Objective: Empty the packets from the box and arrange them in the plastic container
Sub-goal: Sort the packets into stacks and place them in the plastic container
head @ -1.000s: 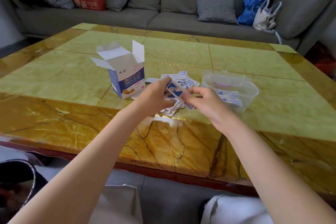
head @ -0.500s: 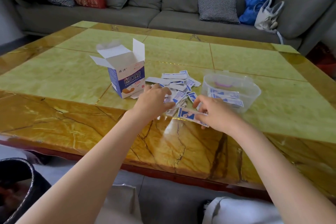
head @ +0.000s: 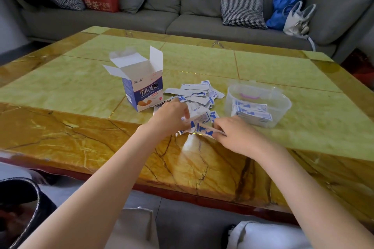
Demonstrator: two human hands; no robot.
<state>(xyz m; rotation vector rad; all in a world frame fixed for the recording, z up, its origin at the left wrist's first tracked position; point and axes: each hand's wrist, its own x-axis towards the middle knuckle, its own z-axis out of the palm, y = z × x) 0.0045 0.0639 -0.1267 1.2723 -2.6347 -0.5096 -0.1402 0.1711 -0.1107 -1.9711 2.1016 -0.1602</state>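
You had a glossy table (head: 81, 91) of polished stone-like slabs, green inside, veined amber along the near edge, mirroring light. The box (head: 144, 93) was printed card, white and matt inside its flaps. The packets (head: 195, 95) looked like thin paper, the container (head: 281, 105) clear smooth plastic, and the sofa (head: 202, 2) matt grey cloth.

Both hands lower vs 1 s ago, left hand (head: 172, 116) down on packet pile (head: 197, 95), right hand (head: 235, 132) brought its packet (head: 204, 130) down to worktop (head: 81, 137), fingers touching it.
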